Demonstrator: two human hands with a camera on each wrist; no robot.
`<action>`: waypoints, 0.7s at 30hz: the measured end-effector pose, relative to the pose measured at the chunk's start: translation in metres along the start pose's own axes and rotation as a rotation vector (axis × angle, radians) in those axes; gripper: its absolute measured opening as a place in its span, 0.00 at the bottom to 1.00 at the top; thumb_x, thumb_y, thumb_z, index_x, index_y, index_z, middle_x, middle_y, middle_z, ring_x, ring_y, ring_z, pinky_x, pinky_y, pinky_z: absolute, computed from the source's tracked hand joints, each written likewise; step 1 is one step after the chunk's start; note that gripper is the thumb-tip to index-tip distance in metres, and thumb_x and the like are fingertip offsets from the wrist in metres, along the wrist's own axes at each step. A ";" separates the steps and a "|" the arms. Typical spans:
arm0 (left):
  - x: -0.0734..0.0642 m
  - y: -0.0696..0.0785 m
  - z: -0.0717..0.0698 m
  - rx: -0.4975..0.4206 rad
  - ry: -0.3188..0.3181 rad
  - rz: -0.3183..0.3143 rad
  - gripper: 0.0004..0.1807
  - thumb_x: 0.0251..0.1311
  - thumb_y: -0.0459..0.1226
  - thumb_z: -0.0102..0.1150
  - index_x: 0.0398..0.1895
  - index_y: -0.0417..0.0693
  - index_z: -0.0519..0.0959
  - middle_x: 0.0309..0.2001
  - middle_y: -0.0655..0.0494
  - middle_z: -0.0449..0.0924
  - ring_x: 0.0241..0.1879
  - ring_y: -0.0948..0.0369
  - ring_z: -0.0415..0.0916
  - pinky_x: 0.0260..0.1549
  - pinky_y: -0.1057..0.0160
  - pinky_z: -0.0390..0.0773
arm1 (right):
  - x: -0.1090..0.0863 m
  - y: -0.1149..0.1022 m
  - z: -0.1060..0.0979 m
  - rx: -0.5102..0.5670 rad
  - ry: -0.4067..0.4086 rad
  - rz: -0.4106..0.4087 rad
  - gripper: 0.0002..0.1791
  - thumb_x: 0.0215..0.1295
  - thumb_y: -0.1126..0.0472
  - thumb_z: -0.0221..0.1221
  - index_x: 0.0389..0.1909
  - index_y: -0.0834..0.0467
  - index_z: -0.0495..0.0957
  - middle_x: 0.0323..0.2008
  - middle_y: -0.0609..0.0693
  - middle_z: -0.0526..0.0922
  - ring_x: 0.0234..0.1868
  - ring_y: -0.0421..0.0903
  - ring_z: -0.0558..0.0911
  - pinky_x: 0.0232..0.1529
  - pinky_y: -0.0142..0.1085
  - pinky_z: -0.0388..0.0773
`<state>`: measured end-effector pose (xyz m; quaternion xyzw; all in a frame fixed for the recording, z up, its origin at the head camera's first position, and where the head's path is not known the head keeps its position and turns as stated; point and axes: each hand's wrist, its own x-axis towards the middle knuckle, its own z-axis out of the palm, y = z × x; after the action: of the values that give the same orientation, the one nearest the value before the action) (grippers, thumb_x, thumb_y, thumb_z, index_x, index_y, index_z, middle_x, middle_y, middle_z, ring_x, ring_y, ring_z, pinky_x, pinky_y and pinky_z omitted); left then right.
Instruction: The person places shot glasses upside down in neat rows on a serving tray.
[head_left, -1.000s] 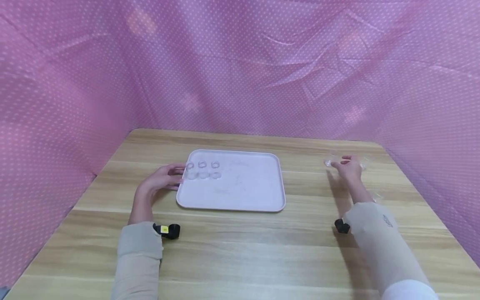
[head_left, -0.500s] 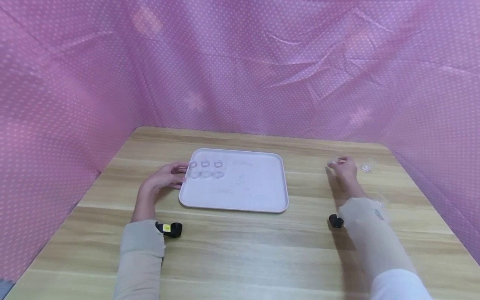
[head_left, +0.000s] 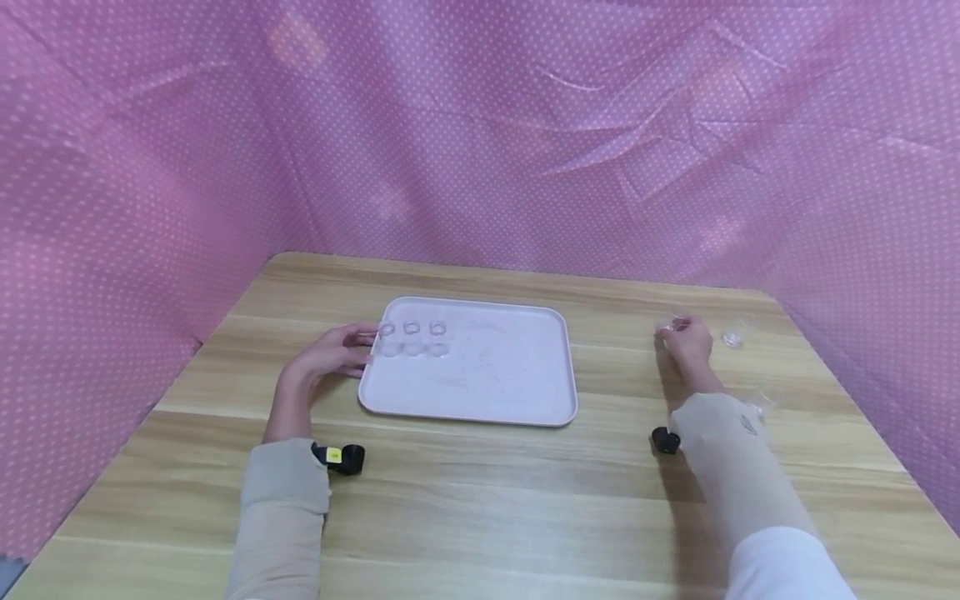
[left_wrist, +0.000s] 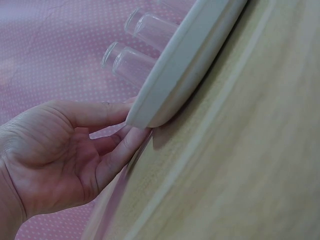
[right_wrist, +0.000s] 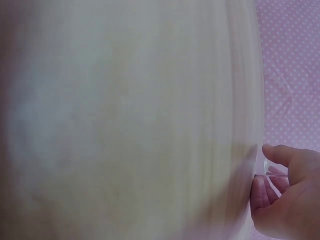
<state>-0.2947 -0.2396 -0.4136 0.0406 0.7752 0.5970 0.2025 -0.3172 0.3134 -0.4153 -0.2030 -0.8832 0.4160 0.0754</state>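
My left hand (head_left: 326,354) grips the left edge of a white rectangular tray (head_left: 498,367); in the left wrist view the thumb lies at the rim and the fingers reach its underside (left_wrist: 165,97). Three small clear glasses (head_left: 412,340) stand in a row on the tray's left part, close to that hand. Far off to the right, my right hand (head_left: 692,343) pinches a small clear glass (head_left: 670,326) between thumb and fingers. In the right wrist view the fingers partly hide this glass (right_wrist: 270,175).
Another clear glass (head_left: 732,338) stands right of my right hand, and one more (head_left: 759,406) is partly behind the right sleeve. The wooden table (head_left: 480,517) has pink dotted cloth (head_left: 495,167) hanging behind it and along both sides.
My right hand has shifted slightly left and its fingers have closed on the clear glass. The right forearm has swung a little left. The left hand keeps its hold on the tray.
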 end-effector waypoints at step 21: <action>-0.001 0.001 0.001 -0.003 0.015 0.002 0.32 0.58 0.26 0.52 0.67 0.37 0.56 0.60 0.37 0.60 0.46 0.52 0.71 0.43 0.58 0.78 | 0.003 0.004 -0.005 -0.016 -0.078 -0.033 0.22 0.58 0.62 0.58 0.50 0.70 0.70 0.46 0.63 0.72 0.46 0.54 0.70 0.47 0.40 0.71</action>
<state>-0.2935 -0.2385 -0.4132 0.0368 0.7757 0.5988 0.1962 -0.3173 0.3204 -0.4155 -0.1725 -0.8920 0.4153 0.0460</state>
